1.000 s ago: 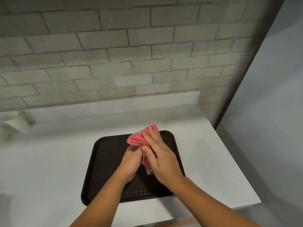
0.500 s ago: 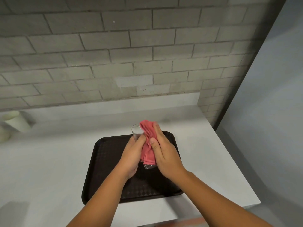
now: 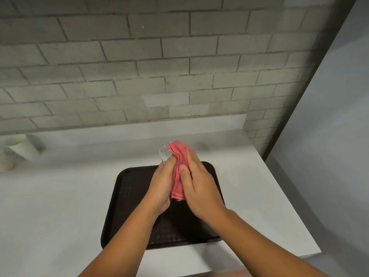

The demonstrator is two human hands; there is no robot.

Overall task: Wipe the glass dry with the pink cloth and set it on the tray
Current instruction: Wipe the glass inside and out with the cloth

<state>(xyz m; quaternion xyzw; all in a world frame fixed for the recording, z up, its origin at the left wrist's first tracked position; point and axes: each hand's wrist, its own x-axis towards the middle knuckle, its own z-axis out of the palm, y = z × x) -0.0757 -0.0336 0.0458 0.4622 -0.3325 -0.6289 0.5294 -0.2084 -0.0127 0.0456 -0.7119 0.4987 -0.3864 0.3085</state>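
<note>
Both hands raised above the dark tray [image 3: 127, 206]; tray lies flat on the white counter [image 3: 60, 196], its near edge close to the counter's front edge.

Left hand [image 3: 162, 184]: wrapped around the clear glass [image 3: 164, 152] from the left side; fingers curled onto the glass wall, thumb on top against the cloth; grip closed on the glass. Only the rim end of the glass shows clearly, poking out beyond the fingers and pointing away from the person; a small sliver of the base shows below the cloth's lower edge; the middle of the glass is hidden by hands and cloth.

Right hand [image 3: 197, 186]: pressed flat against the pink cloth [image 3: 177, 172] from the right; thumb laid over the cloth's folds; fingers extended toward the rim; hand closed over the cloth, pinning it to the glass. Cloth bunched in lengthwise folds, running from the rim down to the base between the two hands.

Glass held tilted, in the air, over the far half of the tray; not touching the tray surface.

Tray surface bare where visible. Far left on the counter, a pale cup-like object [image 3: 22, 146], blurred; well apart from the tray. Grey brick wall [image 3: 139, 66] behind the counter.
</note>
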